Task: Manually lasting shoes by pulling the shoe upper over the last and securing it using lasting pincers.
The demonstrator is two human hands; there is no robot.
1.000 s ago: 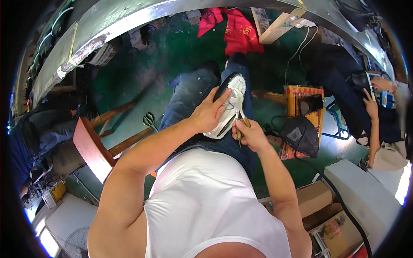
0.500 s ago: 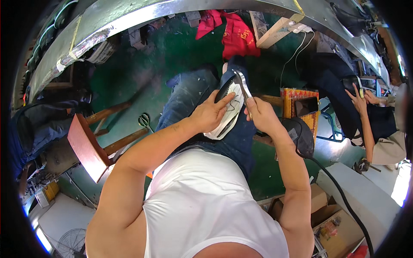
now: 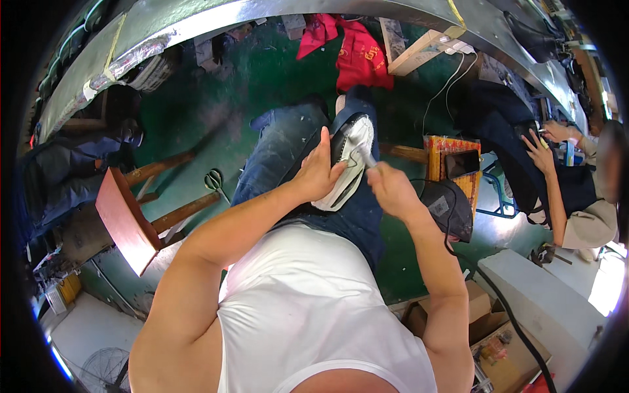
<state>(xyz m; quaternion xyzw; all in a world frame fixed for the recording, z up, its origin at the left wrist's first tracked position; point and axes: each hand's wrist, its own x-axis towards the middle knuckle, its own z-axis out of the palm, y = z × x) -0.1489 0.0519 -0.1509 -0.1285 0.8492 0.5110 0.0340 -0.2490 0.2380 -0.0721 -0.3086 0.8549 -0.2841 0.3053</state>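
Note:
A shoe (image 3: 351, 145) with a white sole and dark upper rests upside down on my lap, over blue jeans (image 3: 275, 144). My left hand (image 3: 319, 171) grips its side and holds it steady. My right hand (image 3: 389, 188) is closed around a slim metal tool (image 3: 364, 156) whose tip touches the sole near the middle. Both forearms reach in from below over my white sleeveless top.
A reddish wooden stool (image 3: 124, 219) lies tipped at the left, with scissors (image 3: 216, 180) on the green floor. Red cloth (image 3: 357, 56) lies ahead. A woven box (image 3: 452, 160) holding a phone and a dark bag (image 3: 449, 206) sit right. Another person (image 3: 576, 190) works at far right. Cardboard boxes (image 3: 485, 321) stand at lower right.
My right hand has moved up from the shoe's lower edge and now presses the tool against the sole's middle. The left hand keeps its grip on the shoe.

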